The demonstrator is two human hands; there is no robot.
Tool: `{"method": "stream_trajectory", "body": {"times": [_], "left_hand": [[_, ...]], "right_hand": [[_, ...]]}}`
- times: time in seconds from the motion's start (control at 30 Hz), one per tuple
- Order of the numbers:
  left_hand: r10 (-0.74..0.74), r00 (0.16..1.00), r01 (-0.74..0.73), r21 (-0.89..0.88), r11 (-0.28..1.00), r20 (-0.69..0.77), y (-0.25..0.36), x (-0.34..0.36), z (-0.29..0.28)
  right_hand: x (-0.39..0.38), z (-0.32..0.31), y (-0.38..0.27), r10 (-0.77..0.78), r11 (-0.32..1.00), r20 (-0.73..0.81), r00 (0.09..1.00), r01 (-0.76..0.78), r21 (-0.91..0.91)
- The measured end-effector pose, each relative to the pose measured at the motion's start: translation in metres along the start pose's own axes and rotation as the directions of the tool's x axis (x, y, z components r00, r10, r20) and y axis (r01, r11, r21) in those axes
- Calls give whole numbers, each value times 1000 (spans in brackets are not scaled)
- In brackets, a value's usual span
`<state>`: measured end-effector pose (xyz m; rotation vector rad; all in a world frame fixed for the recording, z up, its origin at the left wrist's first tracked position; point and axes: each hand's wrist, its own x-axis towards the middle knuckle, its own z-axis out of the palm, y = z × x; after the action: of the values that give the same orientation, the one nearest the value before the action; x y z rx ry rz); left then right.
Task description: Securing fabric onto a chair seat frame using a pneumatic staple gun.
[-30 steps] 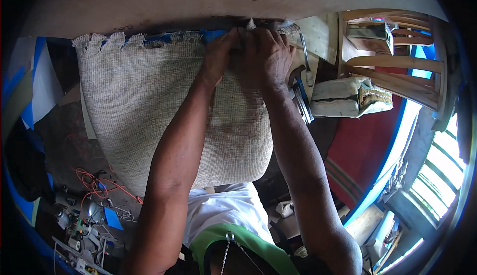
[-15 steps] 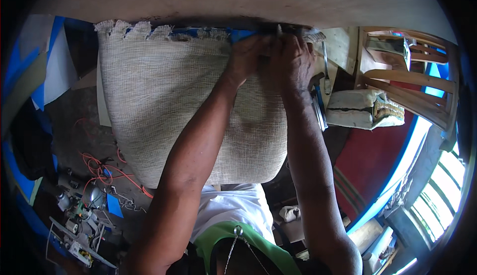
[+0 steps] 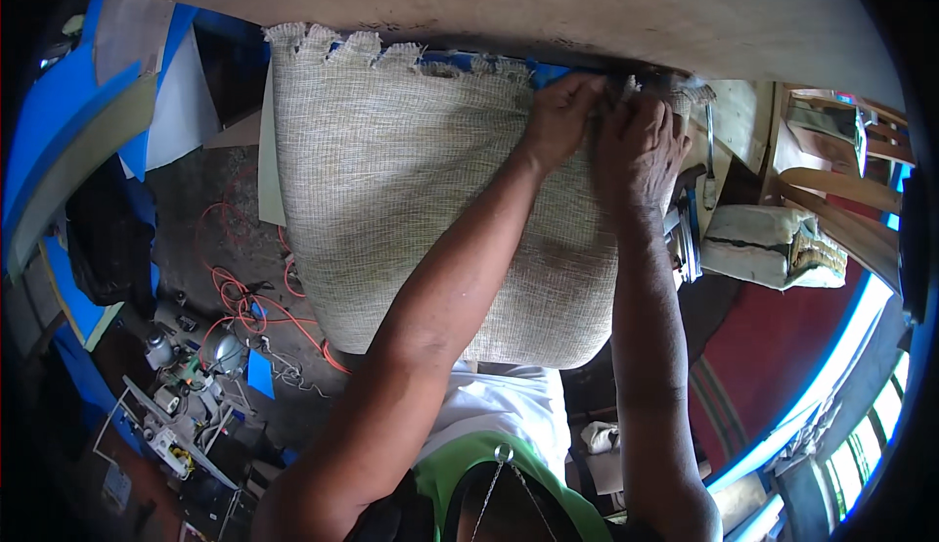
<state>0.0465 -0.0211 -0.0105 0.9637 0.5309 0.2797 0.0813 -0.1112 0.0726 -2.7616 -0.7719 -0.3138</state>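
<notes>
A beige woven upholstery fabric is stretched over a wide, rounded cushion-like piece in front of me. Its far edge is frayed and notched, and strips of blue material show behind it. My left hand is closed in a pinch at that edge, right of the middle. Close beside it, my right hand has its fingers curled over the edge near the far right corner. A small tuft of cloth pokes up between the fingers of the right hand. The fingertips are partly hidden in the dark gap under the pale board.
A large pale board overhangs the far side. At right are a screwdriver-like tool, a white padded block and a wooden chair frame. Orange cords and a machine lie on the floor at left.
The view has shifted, so everything appears farther right. Both hands stay at the fabric's far edge; the left fingers now look bent in a tighter pinch, slightly apart from the right hand.
</notes>
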Motion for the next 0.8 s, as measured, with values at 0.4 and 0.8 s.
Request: {"method": "stream_trajectory", "body": {"times": [0.4, 0.8], "left_hand": [[165, 981, -138, 225, 964, -105, -5, 5, -4], [580, 758, -580, 715, 391, 298, 16, -39, 31]], "right_hand": [[-16, 2, 12, 120, 865, -234, 965, 14, 501], [-54, -29, 65, 325, 748, 166, 931, -361, 558]]}}
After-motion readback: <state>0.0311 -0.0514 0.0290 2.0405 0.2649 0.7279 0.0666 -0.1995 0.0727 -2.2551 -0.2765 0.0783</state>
